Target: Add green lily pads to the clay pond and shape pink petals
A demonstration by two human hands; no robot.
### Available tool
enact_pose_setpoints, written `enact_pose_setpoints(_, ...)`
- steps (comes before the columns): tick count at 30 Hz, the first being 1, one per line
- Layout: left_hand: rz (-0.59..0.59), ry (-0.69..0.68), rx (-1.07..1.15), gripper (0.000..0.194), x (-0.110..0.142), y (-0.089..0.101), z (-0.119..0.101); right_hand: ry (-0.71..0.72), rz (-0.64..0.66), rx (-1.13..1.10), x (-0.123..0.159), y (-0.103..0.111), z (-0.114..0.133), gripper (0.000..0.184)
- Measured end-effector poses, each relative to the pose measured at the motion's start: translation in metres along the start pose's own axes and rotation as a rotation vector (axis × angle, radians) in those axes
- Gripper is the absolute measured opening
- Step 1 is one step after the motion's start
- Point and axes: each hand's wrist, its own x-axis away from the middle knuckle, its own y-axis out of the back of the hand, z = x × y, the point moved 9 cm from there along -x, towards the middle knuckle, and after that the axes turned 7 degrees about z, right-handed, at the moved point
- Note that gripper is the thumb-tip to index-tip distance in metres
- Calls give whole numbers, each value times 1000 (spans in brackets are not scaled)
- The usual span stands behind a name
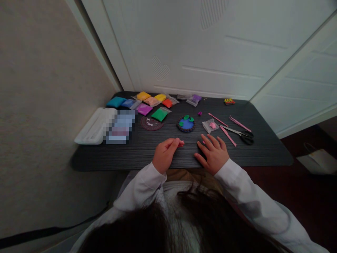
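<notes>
My left hand (pixel 165 153) is closed in a pinch above the front of the black table. A small pink piece of clay (pixel 182 143) shows at its fingertips, partly hidden. My right hand (pixel 212 153) lies palm down with its fingers spread. Another bit of pink clay (pixel 204 142) peeks out between its fingers on the tabletop. Just beyond that hand is a clear bag (pixel 206 127) with a pink clay lump (pixel 212 125) on it. Farther back, between the hands, sits a round blue clay pond (pixel 187 123) with a dark brown rim and green leaf shapes.
Scissors (pixel 240 133), pink modelling tools (pixel 228 136) and pink tweezers (pixel 240 123) lie at the right. Several coloured clay packets (pixel 160 114) fill the back left, near a dark protractor (pixel 152 123). A white case (pixel 95 126) and a blurred screen (pixel 121 127) stand farther left.
</notes>
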Motion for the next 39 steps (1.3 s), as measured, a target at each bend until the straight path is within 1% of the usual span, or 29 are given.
enact_pose_setpoints(10, 1, 3, -2, 33, 0, -1, 0, 7, -8, 13, 1, 2, 3, 47)
enact_pose_setpoints(18, 1, -5, -5, 32, 0, -1, -1, 0, -19, -37, 1, 1, 1, 45)
enact_pose_setpoints(25, 2, -11, 1, 33, 0, 0, -2, -48, -42, -101, 4, -8, -10, 42)
enact_pose_setpoints(33, 13, 3, 37, 31, 0, -1, 1, -18, -108, -159, 4, -11, -21, 37)
enact_pose_setpoints(39, 14, 0, 31, 31, 1, -1, 1, -36, -89, -115, 5, -10, -15, 35)
